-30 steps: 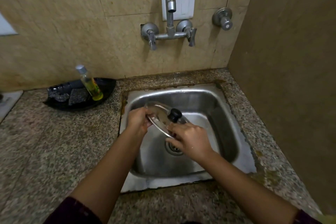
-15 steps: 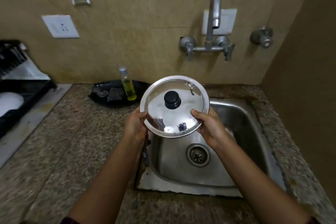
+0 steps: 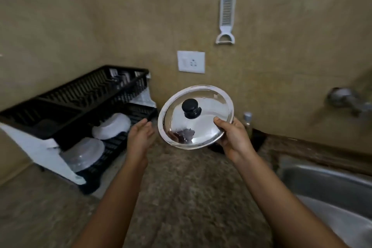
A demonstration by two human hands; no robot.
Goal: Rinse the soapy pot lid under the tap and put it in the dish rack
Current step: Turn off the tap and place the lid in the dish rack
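Observation:
The steel pot lid [image 3: 203, 110] with a black knob is held up above the granite counter, its top side facing me. My right hand [image 3: 231, 137] grips its lower right rim, thumb on top. My left hand [image 3: 141, 135] is off the lid, fingers apart, just left of the rim and close to the rack's right end. The black two-tier dish rack [image 3: 66, 104] stands at the left against the wall. The tap [image 3: 346, 100] is blurred at the right edge, away from the lid.
White and clear bowls [image 3: 111, 129] lie upside down on the rack's lower tier. The steel sink [image 3: 330, 191] is at the lower right. A bottle [image 3: 248, 122] stands behind my right hand. A wall socket [image 3: 191, 62] and a hanging grater [image 3: 226, 16] are above.
The lid has left the sink and travelled left over the counter toward the rack. My left hand has let go of its rim; my right hand alone holds it now.

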